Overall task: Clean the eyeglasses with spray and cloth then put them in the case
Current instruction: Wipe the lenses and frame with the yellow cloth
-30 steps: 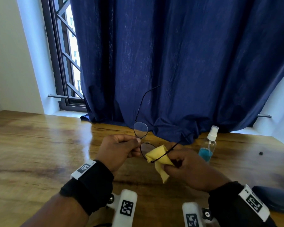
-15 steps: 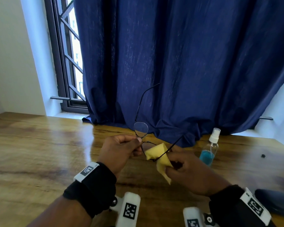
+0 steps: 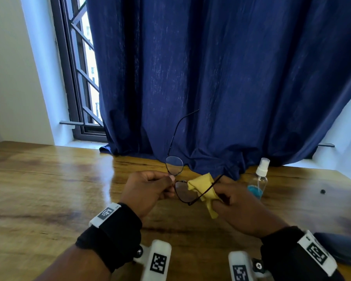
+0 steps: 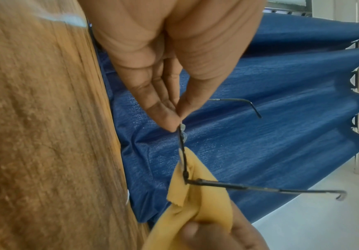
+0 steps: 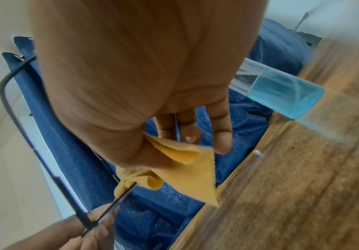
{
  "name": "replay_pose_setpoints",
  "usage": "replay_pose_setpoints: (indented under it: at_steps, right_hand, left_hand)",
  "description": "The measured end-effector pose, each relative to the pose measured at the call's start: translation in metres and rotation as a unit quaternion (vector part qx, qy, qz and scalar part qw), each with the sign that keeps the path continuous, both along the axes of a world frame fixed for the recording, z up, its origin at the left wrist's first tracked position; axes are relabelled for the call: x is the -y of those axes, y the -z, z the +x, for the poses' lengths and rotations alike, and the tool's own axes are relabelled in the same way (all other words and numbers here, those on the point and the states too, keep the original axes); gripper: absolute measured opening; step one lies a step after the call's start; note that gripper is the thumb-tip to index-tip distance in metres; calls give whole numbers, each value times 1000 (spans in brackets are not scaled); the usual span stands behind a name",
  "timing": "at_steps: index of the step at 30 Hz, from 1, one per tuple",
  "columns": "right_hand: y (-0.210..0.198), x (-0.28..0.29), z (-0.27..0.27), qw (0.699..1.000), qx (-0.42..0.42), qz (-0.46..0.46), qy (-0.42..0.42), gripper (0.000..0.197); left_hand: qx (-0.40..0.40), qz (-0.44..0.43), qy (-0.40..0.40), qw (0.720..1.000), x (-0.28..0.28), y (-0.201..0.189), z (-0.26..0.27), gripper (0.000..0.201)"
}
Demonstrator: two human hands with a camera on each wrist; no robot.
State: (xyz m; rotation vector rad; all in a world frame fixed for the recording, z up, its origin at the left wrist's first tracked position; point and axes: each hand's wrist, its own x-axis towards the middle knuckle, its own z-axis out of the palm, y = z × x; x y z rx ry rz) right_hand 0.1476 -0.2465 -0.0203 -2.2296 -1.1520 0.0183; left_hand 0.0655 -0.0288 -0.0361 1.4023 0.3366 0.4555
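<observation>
At the bottom of the head view, two black wrist straps with white coded markers frame the scene, and at the lower right edge a dark blue oblong glasses case (image 3: 340, 250) lies on the glossy brown wooden desk (image 3: 49, 189). Just above the straps, in the lower middle of the frame, the left hand (image 3: 148, 191) pinches the bridge of the thin black wire-framed eyeglasses (image 3: 185, 192) between thumb and fingertips, holding them off the desk with one lens above the other and both temple arms unfolded. Beside it to the right, the right hand (image 3: 237, 205) grips the small yellow microfibre cloth (image 3: 206, 191), bunched against the lower lens, with a corner of cloth hanging down below the fingers. In the left wrist view the cloth wraps the frame near the hinge. Farther back, right of the hands, a clear plastic spray bottle (image 3: 258, 179) with a white nozzle and a little blue liquid stands upright on the desk. Behind everything hangs a dark blue pleated curtain (image 3: 211, 78), its hem resting on the desk, and a barred window (image 3: 79, 67) shows at the upper left.
</observation>
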Motion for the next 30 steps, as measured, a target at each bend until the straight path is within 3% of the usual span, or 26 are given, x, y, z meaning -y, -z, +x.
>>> replay_pose_setpoints:
  at_steps: [4, 6, 8, 10, 12, 14, 16, 17, 20, 22, 26, 30]
  right_hand:
    - [1, -1, 1, 988, -134, 65, 45, 24]
    - [4, -4, 2, 962, -210, 146, 94, 27]
    - [2, -5, 2, 942, -210, 223, 133, 32]
    - [-1, -5, 1, 940, -159, 266, 143, 32]
    - [-5, -4, -5, 961, -128, 219, 108, 28]
    - [-6, -7, -15, 976, -163, 137, 45, 24]
    - [-3, -7, -19, 970, -213, 116, 19, 29]
    - [1, -6, -16, 971, -207, 117, 18, 29]
    - [-4, -9, -12, 999, -47, 15, 0, 30]
    - [1, -9, -6, 995, -43, 81, -26, 14]
    - [9, -9, 1, 990, -1, 141, -6, 1]
    - [9, -9, 2, 990, 41, 137, 8, 20]
  left_hand:
    - [-9, 6, 24, 1000, 8, 0, -2, 8]
    - [-15, 11, 34, 999, 11, 0, -3, 9]
    - [-17, 12, 37, 999, 12, -1, -4, 8]
    - [-18, 12, 34, 999, 11, -2, -5, 7]
    - [-19, 10, 35, 999, 11, -3, -5, 7]
    - [-19, 9, 41, 999, 11, -3, -5, 8]
    - [-18, 13, 46, 999, 12, -3, -5, 9]
    - [-18, 16, 49, 999, 11, -3, -5, 9]
    - [-13, 24, 60, 998, 13, -4, -7, 9]
    - [-8, 36, 75, 996, 18, -5, -8, 8]
    - [-1, 66, 103, 992, 24, -5, -10, 8]
    - [-4, 69, 117, 991, 27, -7, -11, 8]
